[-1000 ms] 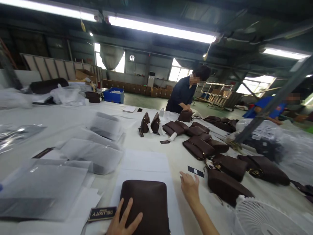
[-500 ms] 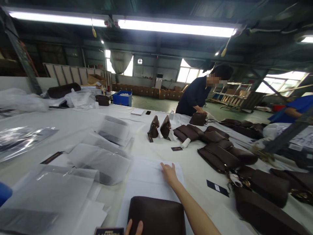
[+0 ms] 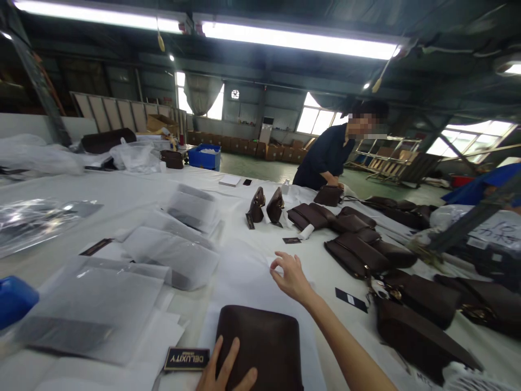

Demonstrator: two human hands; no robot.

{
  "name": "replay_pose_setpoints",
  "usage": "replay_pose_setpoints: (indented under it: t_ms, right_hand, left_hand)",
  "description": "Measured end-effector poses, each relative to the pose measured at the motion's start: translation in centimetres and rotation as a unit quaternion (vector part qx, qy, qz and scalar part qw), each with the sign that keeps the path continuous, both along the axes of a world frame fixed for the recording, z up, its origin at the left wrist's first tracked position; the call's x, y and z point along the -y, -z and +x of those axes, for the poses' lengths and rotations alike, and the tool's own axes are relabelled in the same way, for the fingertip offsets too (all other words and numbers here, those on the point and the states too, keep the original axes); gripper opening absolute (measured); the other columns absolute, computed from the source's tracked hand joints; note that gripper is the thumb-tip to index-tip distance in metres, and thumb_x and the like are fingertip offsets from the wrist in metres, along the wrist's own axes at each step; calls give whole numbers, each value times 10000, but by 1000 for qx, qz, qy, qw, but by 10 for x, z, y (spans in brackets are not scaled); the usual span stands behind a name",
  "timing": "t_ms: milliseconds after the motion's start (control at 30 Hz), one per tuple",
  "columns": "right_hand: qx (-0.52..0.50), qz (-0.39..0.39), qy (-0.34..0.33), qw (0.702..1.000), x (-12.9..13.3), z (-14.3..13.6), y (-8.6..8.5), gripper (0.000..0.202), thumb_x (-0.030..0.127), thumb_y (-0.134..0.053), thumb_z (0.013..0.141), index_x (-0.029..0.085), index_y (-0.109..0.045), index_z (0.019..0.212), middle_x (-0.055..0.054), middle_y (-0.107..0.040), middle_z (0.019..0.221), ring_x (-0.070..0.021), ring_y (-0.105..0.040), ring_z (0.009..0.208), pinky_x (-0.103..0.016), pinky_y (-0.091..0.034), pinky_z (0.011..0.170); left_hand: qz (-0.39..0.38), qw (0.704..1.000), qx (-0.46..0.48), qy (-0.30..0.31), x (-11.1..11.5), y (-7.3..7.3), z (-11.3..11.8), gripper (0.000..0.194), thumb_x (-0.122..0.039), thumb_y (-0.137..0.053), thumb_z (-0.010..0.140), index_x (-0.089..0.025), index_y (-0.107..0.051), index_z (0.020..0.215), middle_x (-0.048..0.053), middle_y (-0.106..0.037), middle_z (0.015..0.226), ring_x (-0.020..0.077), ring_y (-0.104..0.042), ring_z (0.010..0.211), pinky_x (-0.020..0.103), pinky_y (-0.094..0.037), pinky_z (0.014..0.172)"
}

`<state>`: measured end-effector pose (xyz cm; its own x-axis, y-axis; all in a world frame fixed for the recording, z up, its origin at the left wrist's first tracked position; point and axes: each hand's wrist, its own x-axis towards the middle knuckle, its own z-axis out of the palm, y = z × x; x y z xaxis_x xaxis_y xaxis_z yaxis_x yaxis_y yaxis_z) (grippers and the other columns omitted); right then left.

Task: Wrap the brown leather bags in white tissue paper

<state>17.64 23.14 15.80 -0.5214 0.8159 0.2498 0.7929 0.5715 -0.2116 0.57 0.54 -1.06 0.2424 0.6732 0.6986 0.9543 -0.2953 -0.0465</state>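
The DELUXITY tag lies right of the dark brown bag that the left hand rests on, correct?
Wrong side: the head view shows the DELUXITY tag to the left of the dark brown bag that the left hand rests on.

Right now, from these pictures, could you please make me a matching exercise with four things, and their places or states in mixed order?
1. left hand
2. right hand
3. DELUXITY tag
4. open crate

A. dark, to the left of the brown bag
B. blue, in the background
C. fingers spread on the brown bag
D. at the white paper, beyond the brown bag

Pairs: 1-C, 2-D, 3-A, 4-B
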Motion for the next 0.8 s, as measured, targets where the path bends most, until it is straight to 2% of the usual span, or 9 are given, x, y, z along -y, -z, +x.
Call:
replay_pose_setpoints:
  t_ms: [100,167,233,333,433,533,633,700,800]
  right_hand:
    - [-26,-33,-91,995,48,15,-19,144,214,-525,787,225,-597,912,-67,-632,1137,-239,-524,1141,-520,-161,1087]
    - [-20,-83,-116,990,81,22,-21,253,204,-555,757,244,-589,1004,-35,-654,1019,-217,-568,1035,-475,-223,1082]
    - [-21,-122,-103,987,111,27,-13,503,197,-586,732,260,-518,1227,-26,-644,955,-209,-577,943,-396,-360,990]
    - [-40,-119,-67,990,147,31,9,885,189,-630,705,239,-205,1480,-46,-624,987,-212,-561,894,-326,-443,845]
    - [-74,-72,-45,994,170,33,28,959,181,-629,728,197,-70,1508,-43,-626,940,-201,-553,824,-335,-449,829]
    - [-81,-27,-51,995,182,37,36,698,162,-530,813,208,-281,1463,-35,-633,851,-192,-563,790,-361,-433,847]
    - [-34,8,-93,995,190,40,39,380,109,-412,865,259,-648,1122,-65,-663,905,-196,-593,872,-410,-386,919]
    - [-17,21,-110,994,198,43,45,373,83,-378,875,255,-686,996,-84,-669,1070,-208,-591,1005,-445,-349,979]
    - [0,20,-104,994,211,48,64,335,152,-417,906,263,-623,1146,-92,-606,1269,-247,-508,1211,-488,-325,1032]
  left_hand:
    - [-11,999,-23,29,5,-14,-5,888,-333,-804,647,-433,-334,1393,101,-129,1571,449,-295,1347,423,-591,760]
    - [-63,997,1,45,11,-22,-6,993,-498,-828,563,-408,-315,1408,109,-43,1581,483,-279,1337,490,-579,773]
    - [-134,989,35,52,18,-28,-6,1113,-571,-848,461,-402,-300,1415,106,13,1583,507,-256,1332,571,-536,837]
    - [-203,976,67,47,25,-35,-4,1149,-488,-886,444,-433,-274,1415,74,30,1587,504,-211,1349,609,-467,923]
    - [-226,969,85,53,28,-40,-3,1112,-451,-882,479,-443,-276,1411,65,17,1586,503,-176,1359,600,-450,939]
    - [-244,963,98,53,28,-42,-3,1057,-443,-873,505,-435,-311,1401,92,-109,1572,497,-172,1362,602,-417,970]
    - [-296,947,119,32,29,-42,-2,941,-445,-844,552,-416,-385,1373,104,-334,1493,459,-278,1335,604,-376,1007]
    - [-338,931,135,27,31,-42,-2,820,-468,-808,596,-387,-460,1334,91,-494,1382,394,-421,1263,552,-391,1018]
    - [-358,921,147,44,36,-45,-1,541,-528,-700,701,-357,-595,1203,28,-680,1130,261,-616,1035,386,-490,931]
